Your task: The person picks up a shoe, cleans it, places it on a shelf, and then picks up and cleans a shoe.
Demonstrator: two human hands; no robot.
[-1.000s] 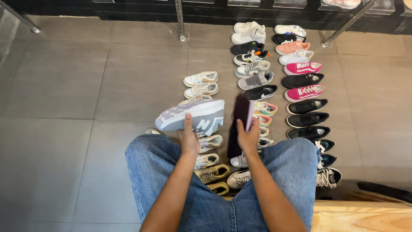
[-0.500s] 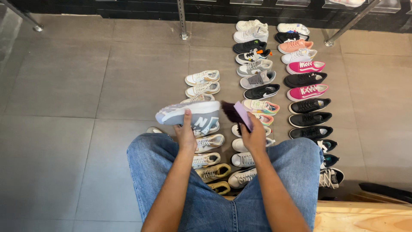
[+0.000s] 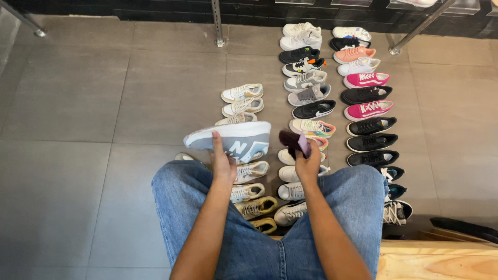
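The grey and white sneaker (image 3: 228, 139) is up in the air, over the person's knees. It lies on its side, with its white sole turned up and away. The left hand (image 3: 222, 163) holds it from below, and the grip is closed tight on the shoe's side, with the thumb pointing up on the grey part.

Just beside the shoe's heel is a dark brush (image 3: 294, 142). The right hand (image 3: 308, 165) has its grip wrapped around the brush's handle. The brush is near the shoe, but I cannot tell if the bristles touch it. The shoe looks mostly clean from here, so I cannot say how much brushing is done. My guess is that the brushing of this shoe is under way, since both are held up close together.

Under the hands are the person's legs in blue jeans (image 3: 259, 223). The person seems to sit on a wooden bench (image 3: 436, 262) at the bottom right.

On the grey tiled floor (image 3: 78, 129) stand many more shoes in rows. Near the knees are white and tan sneakers (image 3: 244, 100). Further right are black shoes (image 3: 371, 126) and two bright pink sneakers (image 3: 367, 79). If they all need a brush, a lot is left.
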